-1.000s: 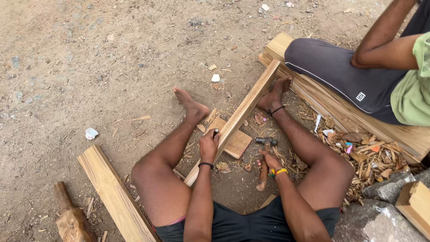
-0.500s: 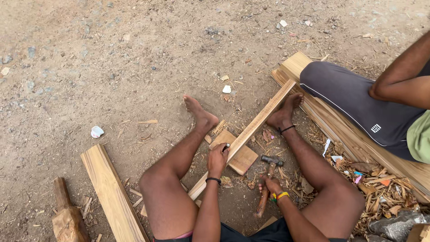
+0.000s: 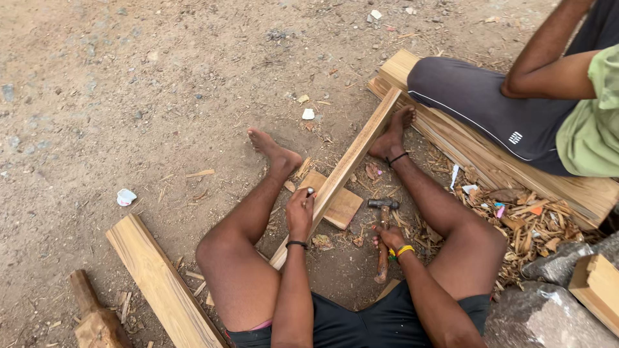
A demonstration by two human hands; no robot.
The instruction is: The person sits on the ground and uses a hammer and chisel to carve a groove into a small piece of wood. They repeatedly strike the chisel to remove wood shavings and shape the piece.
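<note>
Head-camera view looks down on a person seated on bare dirt, legs spread, working a long wooden strip [image 3: 342,177] that runs diagonally between the knees. Its far end rests by a stack of planks [image 3: 490,164]; its middle lies across a small square wooden block [image 3: 338,205] set on the ground. The left hand [image 3: 300,211] presses on the strip just beside the block, fingers curled around a small dark, metal-tipped tool [image 3: 310,191] held upright against the wood. The right hand [image 3: 389,237] is clenched around the wooden handle of a hammer [image 3: 383,222], whose metal head lies low near the ground, just right of the strip. A second person [image 3: 516,103] in dark shorts and a green shirt sits on the plank stack at upper right. Wood chips and shavings [image 3: 522,222] are heaped beside the right leg. A thick plank [image 3: 161,280] lies on the dirt to the left. No containers appear anywhere in the scene.
</note>
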